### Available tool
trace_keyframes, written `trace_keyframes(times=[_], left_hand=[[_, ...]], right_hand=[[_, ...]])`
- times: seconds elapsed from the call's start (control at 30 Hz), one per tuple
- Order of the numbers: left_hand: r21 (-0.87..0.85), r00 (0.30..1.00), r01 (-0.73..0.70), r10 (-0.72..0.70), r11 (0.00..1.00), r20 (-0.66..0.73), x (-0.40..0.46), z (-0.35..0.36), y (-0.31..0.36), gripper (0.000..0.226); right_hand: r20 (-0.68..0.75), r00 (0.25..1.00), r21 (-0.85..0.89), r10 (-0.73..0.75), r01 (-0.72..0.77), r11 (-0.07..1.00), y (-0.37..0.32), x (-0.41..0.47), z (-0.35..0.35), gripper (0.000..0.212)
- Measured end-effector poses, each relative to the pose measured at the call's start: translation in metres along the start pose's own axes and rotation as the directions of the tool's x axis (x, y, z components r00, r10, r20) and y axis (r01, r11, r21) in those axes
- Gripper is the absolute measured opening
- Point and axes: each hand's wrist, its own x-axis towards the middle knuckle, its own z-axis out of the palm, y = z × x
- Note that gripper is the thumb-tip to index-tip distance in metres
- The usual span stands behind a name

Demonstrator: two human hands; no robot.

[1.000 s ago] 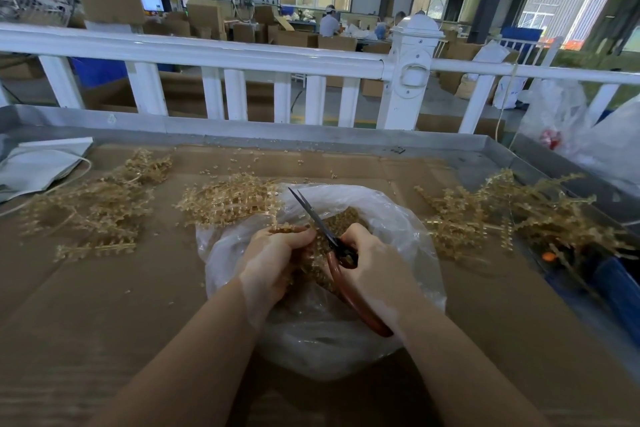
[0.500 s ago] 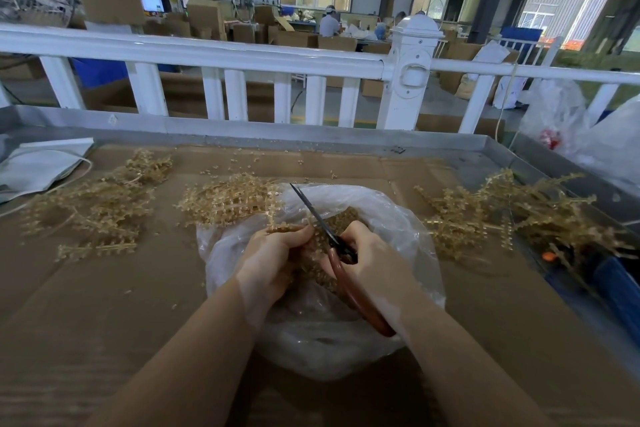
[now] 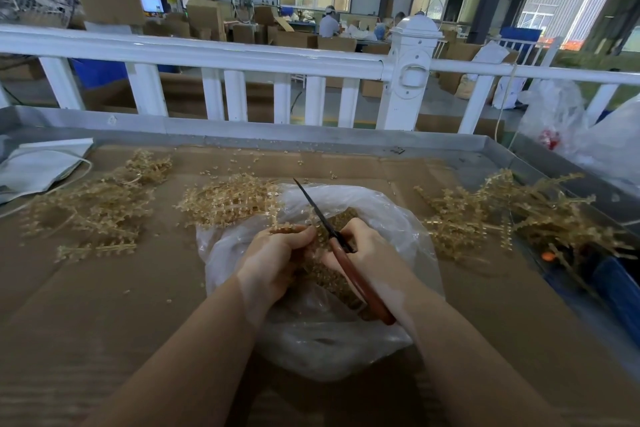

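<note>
My left hand (image 3: pixel 277 258) pinches a small tan plastic sprig (image 3: pixel 287 228) above a clear plastic bag (image 3: pixel 311 340) filled with cut tan pieces. My right hand (image 3: pixel 369 253) grips scissors with red-brown handles (image 3: pixel 360 282); their dark blades (image 3: pixel 313 204) are together and point up and to the left, right beside the sprig. Both hands hover over the bag's open mouth at the middle of the cardboard-covered table (image 3: pixel 104 322).
Heaps of tan plastic sprigs lie at the left (image 3: pixel 93 208), behind the bag (image 3: pixel 230 199) and at the right (image 3: pixel 512 215). A grey pouch (image 3: pixel 38 166) sits far left. The metal tray rim (image 3: pixel 311 137) and a white railing (image 3: pixel 214 55) close the far side. White sacks (image 3: pixel 588 135) stand right.
The scissor blades have closed from a slight gap to together. Both hands stayed over the bag with barely any shift.
</note>
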Motion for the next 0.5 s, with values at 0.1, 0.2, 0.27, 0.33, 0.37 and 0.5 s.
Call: trace_keyframes(times=[0.1,0.2,0.27,0.33,0.37,0.5], left_hand=[[0.012,1.0,0.007,-0.007,1.0,-0.015,0.002,0.0,-0.001,0.004],[-0.008,1.0,0.016,-0.016,1.0,-0.003,0.002,-0.001,-0.001,0.004],[-0.04,1.0,0.015,-0.014,0.999,0.008,0.002,-0.002,-0.002,0.006],[-0.091,1.0,-0.015,0.015,0.996,0.0,0.003,-0.002,-0.003,0.007],[-0.122,0.999,-0.038,0.036,0.992,-0.016,0.004,-0.002,-0.004,0.009],[-0.185,0.994,-0.094,0.084,0.978,-0.064,0.005,-0.002,-0.008,0.031]], right_hand=[[-0.016,1.0,-0.016,0.001,-0.001,1.0,0.0,0.0,0.001,0.019],[-0.019,1.0,-0.009,0.0,0.0,1.0,0.002,0.0,0.001,0.017],[-0.049,0.999,-0.001,-0.004,0.004,1.0,0.003,-0.002,0.002,0.017],[-0.11,0.994,0.049,-0.009,0.015,0.999,0.006,-0.003,0.001,0.016],[-0.141,0.99,0.076,-0.003,0.014,0.997,0.008,-0.004,0.001,0.015],[-0.285,0.957,-0.032,-0.044,0.037,0.999,0.016,-0.01,0.004,0.012]])
